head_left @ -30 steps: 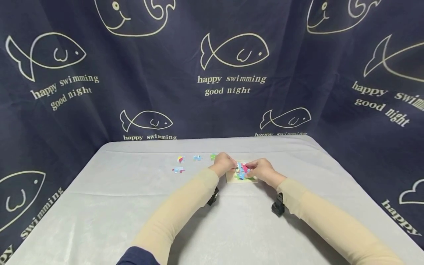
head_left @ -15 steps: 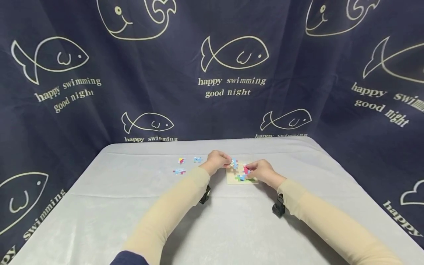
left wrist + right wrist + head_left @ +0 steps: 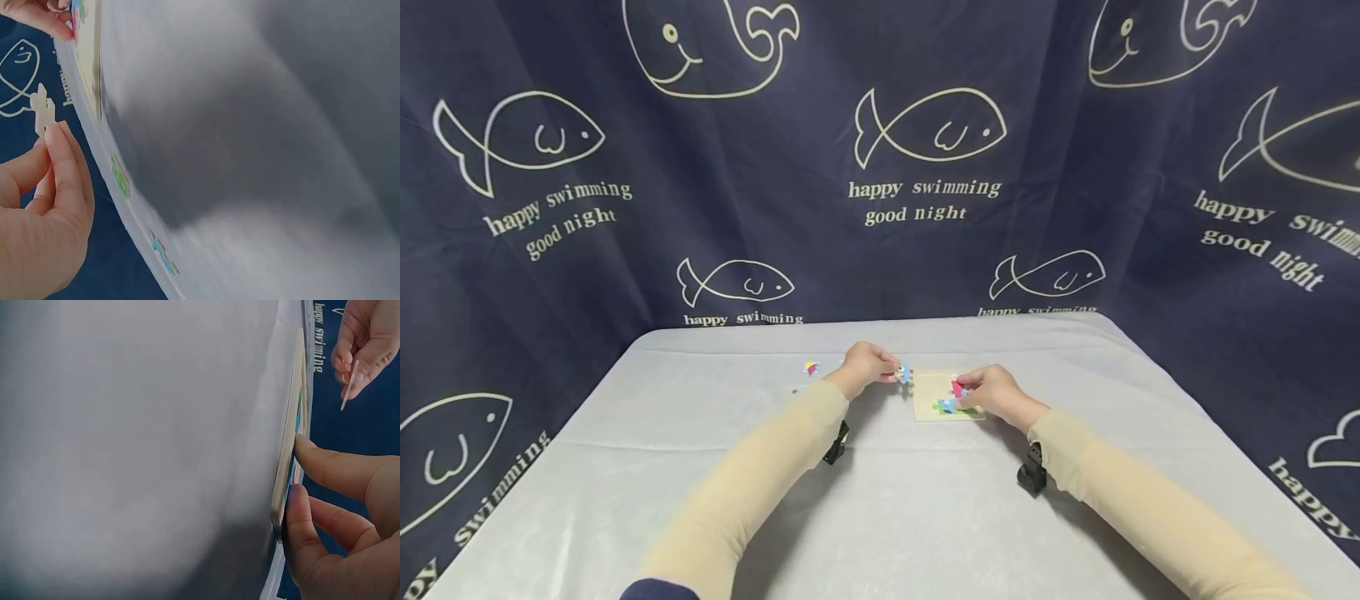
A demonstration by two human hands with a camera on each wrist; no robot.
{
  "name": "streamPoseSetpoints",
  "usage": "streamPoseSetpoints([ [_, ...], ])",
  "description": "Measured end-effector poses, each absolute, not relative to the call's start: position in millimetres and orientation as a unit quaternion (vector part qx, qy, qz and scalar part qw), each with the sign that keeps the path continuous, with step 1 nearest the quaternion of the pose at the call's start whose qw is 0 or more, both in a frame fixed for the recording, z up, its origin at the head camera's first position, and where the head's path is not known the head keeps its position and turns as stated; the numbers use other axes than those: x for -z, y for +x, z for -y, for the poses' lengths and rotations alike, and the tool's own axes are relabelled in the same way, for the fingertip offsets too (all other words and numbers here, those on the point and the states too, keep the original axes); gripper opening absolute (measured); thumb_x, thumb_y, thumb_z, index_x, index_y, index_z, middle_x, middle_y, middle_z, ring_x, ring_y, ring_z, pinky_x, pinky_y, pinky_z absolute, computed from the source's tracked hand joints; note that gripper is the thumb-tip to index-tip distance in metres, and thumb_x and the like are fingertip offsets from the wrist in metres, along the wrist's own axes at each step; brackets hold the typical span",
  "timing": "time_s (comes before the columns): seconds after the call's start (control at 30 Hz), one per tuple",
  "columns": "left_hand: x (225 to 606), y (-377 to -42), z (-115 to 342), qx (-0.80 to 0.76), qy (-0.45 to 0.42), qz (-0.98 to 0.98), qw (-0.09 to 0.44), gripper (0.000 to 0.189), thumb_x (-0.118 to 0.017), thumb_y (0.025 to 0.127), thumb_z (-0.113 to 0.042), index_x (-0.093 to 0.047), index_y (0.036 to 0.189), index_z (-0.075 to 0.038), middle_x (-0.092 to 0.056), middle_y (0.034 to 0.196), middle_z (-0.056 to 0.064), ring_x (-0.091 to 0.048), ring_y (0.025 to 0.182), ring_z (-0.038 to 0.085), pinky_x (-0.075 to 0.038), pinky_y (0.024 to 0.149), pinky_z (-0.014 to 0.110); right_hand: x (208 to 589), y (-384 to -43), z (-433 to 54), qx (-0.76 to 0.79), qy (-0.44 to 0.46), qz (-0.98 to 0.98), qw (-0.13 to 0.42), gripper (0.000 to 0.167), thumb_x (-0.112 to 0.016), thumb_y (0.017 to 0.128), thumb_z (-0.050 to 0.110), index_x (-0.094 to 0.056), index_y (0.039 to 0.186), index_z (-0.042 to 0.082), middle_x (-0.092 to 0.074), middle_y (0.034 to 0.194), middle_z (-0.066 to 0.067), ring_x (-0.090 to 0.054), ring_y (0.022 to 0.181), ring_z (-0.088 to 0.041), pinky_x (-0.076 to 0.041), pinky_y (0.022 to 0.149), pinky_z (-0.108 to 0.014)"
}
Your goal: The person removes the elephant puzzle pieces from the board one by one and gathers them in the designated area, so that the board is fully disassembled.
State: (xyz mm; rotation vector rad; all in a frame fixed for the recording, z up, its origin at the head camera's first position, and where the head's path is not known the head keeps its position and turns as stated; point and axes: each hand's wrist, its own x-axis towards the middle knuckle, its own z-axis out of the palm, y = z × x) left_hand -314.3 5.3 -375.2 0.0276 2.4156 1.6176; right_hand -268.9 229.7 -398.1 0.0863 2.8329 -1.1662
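My left hand [image 3: 867, 367] pinches a blue jigsaw piece [image 3: 905, 374] between thumb and fingertips, in the air just left of a pale wooden puzzle board [image 3: 928, 387]. In the left wrist view, this piece [image 3: 44, 111] shows its bare wood side. My right hand [image 3: 997, 390] rests at the board's right part, thumb and fingertips set apart against its face in the right wrist view. Beside those fingertips lie a red piece [image 3: 957, 387] and a blue-and-green piece [image 3: 945, 407] on the board. The right fingers partly cover the pieces there.
Loose jigsaw pieces lie on the pale cloth-covered table [image 3: 880, 517] left of the board: a yellow-and-red one [image 3: 811, 367], a green one [image 3: 120, 175] and a blue one [image 3: 164, 253]. My left arm partly hides others. A dark fish-print curtain [image 3: 925, 267] hangs behind.
My left hand has lifted the blue piece off the board and carried it left, baring the board's upper left. The right hand has stayed nearly still.
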Motion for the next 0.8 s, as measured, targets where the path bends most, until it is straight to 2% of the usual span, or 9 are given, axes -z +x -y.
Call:
streamPoseSetpoints([
  [0.23,375.7,-314.8,18.6,-0.559,0.009,-0.822,0.110,0.014,-0.066,0.089,0.000,-0.071,0.102,0.005,-0.070,0.108,0.018,-0.065,0.061,0.003,-0.060,0.080,0.027,398.5,-266.8,-230.9,0.376,0.016,-0.925,0.043,0.053,-0.084,0.072,0.010,-0.066,0.121,0.000,-0.064,0.121,-0.021,-0.058,0.110,-0.033,-0.047,0.098,-0.048],
  [0.37,374.1,-315.3,31.8,-0.567,0.007,-0.818,0.092,0.015,-0.066,0.088,0.002,-0.070,0.101,0.008,-0.071,0.106,0.021,-0.065,0.064,0.005,-0.059,0.082,0.029,395.8,-268.4,-233.1,0.362,0.010,-0.931,0.044,0.053,-0.083,0.072,0.010,-0.065,0.121,-0.001,-0.065,0.118,-0.021,-0.058,0.108,-0.033,-0.048,0.096,-0.048],
  [0.53,374.6,-314.3,46.4,-0.557,-0.007,-0.826,0.083,0.013,-0.067,0.088,0.001,-0.071,0.098,0.007,-0.071,0.102,0.019,-0.068,0.067,0.008,-0.059,0.081,0.029,394.7,-270.7,-230.7,0.358,0.015,-0.932,0.047,0.053,-0.084,0.072,0.010,-0.066,0.120,0.000,-0.066,0.117,-0.020,-0.058,0.107,-0.031,-0.048,0.097,-0.047],
  [0.8,377.4,-312.9,60.7,-0.535,-0.017,-0.841,0.083,0.011,-0.070,0.085,0.003,-0.072,0.096,0.007,-0.069,0.108,0.019,-0.065,0.063,0.005,-0.060,0.073,0.023,394.3,-272.9,-227.1,0.359,0.017,-0.932,0.050,0.053,-0.085,0.071,0.009,-0.067,0.120,0.000,-0.068,0.111,-0.016,-0.058,0.099,-0.026,-0.048,0.093,-0.043],
])
